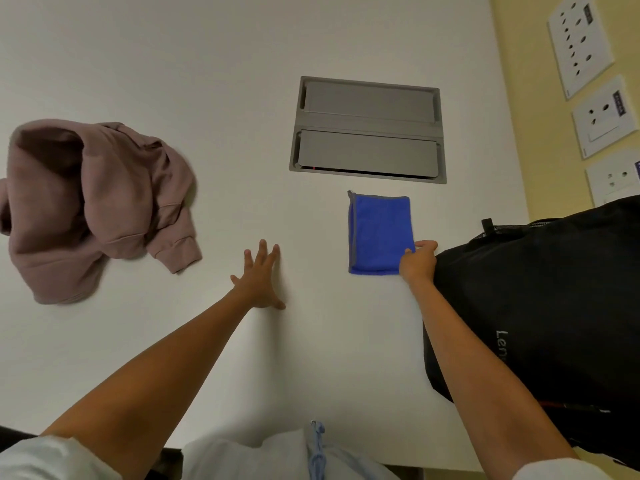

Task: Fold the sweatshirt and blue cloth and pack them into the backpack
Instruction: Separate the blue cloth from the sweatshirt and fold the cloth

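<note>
Now the right hand (418, 261) pinches a corner of the folded blue cloth (379, 233), which lies flat on the white counter (225, 98) beside the black backpack (540, 306). The left hand (258, 277) rests flat, fingers (262, 251) spread apart. The pink sweatshirt (86, 206) lies crumpled at the far left.

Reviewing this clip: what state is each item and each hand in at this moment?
blue cloth: folded flat on the table, corner pinched.
sweatshirt: crumpled, unfolded.
backpack: lying at the table's right edge; opening not visible.
left hand: open, fingers spread.
right hand: pinching the cloth.
cable hatch: lids closed.
</note>
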A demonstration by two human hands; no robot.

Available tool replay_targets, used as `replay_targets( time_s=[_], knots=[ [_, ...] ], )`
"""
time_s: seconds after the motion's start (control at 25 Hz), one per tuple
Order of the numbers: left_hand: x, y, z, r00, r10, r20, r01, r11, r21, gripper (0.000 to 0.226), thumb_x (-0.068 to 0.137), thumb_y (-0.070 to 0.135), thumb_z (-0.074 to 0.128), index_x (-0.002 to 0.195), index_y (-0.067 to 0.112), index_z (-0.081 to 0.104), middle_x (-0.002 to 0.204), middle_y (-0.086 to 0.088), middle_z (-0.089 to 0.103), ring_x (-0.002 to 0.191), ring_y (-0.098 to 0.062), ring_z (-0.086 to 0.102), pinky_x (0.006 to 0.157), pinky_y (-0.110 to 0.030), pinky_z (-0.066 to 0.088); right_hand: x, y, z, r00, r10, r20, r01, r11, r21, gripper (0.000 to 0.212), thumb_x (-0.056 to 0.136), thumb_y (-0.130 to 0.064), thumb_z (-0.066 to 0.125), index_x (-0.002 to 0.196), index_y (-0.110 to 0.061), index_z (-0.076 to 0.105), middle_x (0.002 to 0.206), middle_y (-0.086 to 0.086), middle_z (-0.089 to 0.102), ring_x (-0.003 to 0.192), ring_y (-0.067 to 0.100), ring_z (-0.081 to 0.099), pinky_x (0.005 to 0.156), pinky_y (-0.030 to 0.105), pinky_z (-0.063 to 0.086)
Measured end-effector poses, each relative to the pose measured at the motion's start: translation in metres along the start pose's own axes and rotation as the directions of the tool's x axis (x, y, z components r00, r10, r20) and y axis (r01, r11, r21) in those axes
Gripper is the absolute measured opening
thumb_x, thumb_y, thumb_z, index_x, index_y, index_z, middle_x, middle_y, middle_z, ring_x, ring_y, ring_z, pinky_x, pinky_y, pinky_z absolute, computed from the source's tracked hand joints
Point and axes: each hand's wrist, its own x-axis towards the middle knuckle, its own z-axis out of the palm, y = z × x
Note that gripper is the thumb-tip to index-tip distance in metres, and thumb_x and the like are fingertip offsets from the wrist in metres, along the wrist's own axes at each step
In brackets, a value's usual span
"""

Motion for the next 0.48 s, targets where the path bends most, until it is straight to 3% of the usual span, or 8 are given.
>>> replay_targets(
  time_s=[0.08,0.12,0.2,0.32,0.44,0.48],
  knots=[
    [0.001,0.000,0.000,1.000,-0.002,0.003,0.002,1.000,0.006,0.140,0.065,0.043,0.090,0.155,0.034,-0.017,0.159,0.009,-0.035,0.149,-0.032,-0.025,0.109,-0.075,0.013,-0.008,-0.001,0.007,0.982,-0.150,-0.118,0.117,0.960,-0.253,0.038,0.098,-0.020,0.057,0.129,-0.007,0.039,0.125,0.018,0.055,0.101,0.028,0.058,0.080,0.038,0.052],
    [0.001,-0.001,0.000,1.000,-0.003,0.005,0.003,1.000,0.007,0.140,0.065,0.043,0.090,0.155,0.034,-0.017,0.159,0.009,-0.035,0.149,-0.032,-0.025,0.109,-0.075,0.013,-0.013,0.002,0.012,0.946,-0.292,-0.138,0.209,0.880,-0.427,0.045,0.096,-0.029,0.060,0.132,-0.008,0.041,0.131,0.016,0.053,0.112,0.030,0.055,0.089,0.041,0.050],
    [0.002,-0.001,0.001,1.000,-0.003,0.006,0.003,1.000,0.007,0.141,0.065,0.043,0.090,0.155,0.034,-0.017,0.159,0.009,-0.035,0.149,-0.032,-0.025,0.109,-0.075,0.013,-0.019,0.006,0.024,0.870,-0.493,0.011,0.404,0.700,-0.589,0.059,0.095,-0.044,0.057,0.142,-0.013,0.039,0.148,0.014,0.042,0.135,0.032,0.040,0.110,0.046,0.037],
    [0.001,-0.001,0.000,1.000,0.004,0.011,-0.004,1.000,0.010,0.140,0.066,0.043,0.090,0.155,0.034,-0.017,0.159,0.009,-0.035,0.149,-0.032,-0.025,0.110,-0.075,0.013,-0.015,0.022,0.044,0.819,-0.487,0.305,0.553,0.525,-0.648,0.071,0.098,-0.058,0.038,0.157,-0.023,0.020,0.165,0.007,0.010,0.152,0.036,0.007,0.119,0.058,0.007],
    [0.000,0.000,-0.001,1.000,0.008,0.013,-0.008,1.000,0.015,0.140,0.066,0.043,0.090,0.155,0.034,-0.018,0.158,0.009,-0.036,0.149,-0.032,-0.026,0.110,-0.074,0.014,-0.009,0.037,0.049,0.812,-0.459,0.360,0.557,0.427,-0.713,0.083,0.088,-0.073,-0.002,0.157,-0.029,0.004,0.166,0.004,-0.001,0.152,0.036,-0.003,0.114,0.067,-0.003],
    [0.000,0.000,-0.002,1.000,0.007,0.014,-0.007,1.000,0.018,0.140,0.066,0.043,0.089,0.155,0.034,-0.018,0.158,0.008,-0.036,0.149,-0.032,-0.026,0.110,-0.074,0.014,-0.007,0.037,0.049,0.818,-0.446,0.363,0.551,0.430,-0.715,0.083,0.087,-0.074,-0.005,0.157,-0.030,0.000,0.166,0.003,-0.003,0.152,0.036,-0.005,0.113,0.067,-0.004]
  ],
)
